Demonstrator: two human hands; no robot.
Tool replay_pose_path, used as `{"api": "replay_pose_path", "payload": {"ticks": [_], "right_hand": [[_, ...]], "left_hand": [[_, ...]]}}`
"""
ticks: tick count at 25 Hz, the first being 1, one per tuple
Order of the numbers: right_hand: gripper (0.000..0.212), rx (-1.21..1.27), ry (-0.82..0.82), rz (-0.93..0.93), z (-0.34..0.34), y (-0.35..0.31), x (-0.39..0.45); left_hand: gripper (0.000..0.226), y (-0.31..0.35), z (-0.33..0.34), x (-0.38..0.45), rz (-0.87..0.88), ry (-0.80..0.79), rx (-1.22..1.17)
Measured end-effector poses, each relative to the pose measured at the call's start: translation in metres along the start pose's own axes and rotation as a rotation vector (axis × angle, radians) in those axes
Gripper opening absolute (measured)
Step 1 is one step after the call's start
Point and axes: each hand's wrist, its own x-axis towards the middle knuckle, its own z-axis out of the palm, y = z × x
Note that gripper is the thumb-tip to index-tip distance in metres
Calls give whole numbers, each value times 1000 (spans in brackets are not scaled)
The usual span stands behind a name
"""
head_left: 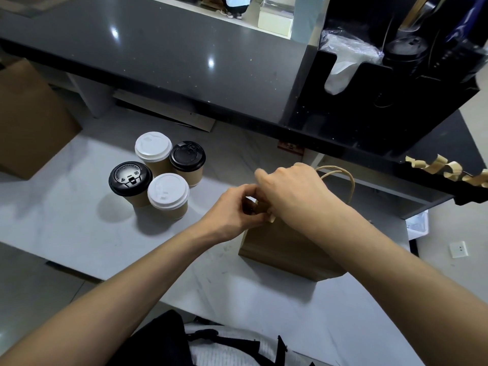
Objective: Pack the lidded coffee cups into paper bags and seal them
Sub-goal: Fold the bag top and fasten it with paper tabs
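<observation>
Four cups (158, 175) stand unpacked on the worktop (66, 220). Both hands' fingers, left (232, 210) and right (293, 191), pinch the bag (285, 247) top; sealing apparently underway.

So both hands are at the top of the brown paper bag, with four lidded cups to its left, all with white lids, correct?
Not quite. In the head view, two lids are white and two are black. Otherwise correct: left hand and right hand are at the top of the paper bag.

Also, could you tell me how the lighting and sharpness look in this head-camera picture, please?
Head view: ceiling lights glare as bright spots on the dark counter; the cups are sharp and cast soft shadows leftward; the right hand is motion-blurred at its fingers above the paper bag; wide-angle distortion bends the edges.
</observation>
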Motion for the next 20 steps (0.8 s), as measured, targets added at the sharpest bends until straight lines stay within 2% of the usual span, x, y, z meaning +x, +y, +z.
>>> {"api": "replay_pose_path", "payload": {"ticks": [4, 9, 20], "right_hand": [[1, 21, 8, 43, -6, 17, 4], [15, 63, 5, 10, -11, 26, 6], [15, 50, -128, 70, 3, 21, 27]], "left_hand": [[19, -5, 1, -1, -3, 37, 34], [24, -3, 5, -2, 6, 68, 64], [29, -5, 2, -2, 45, 81, 151]]}}
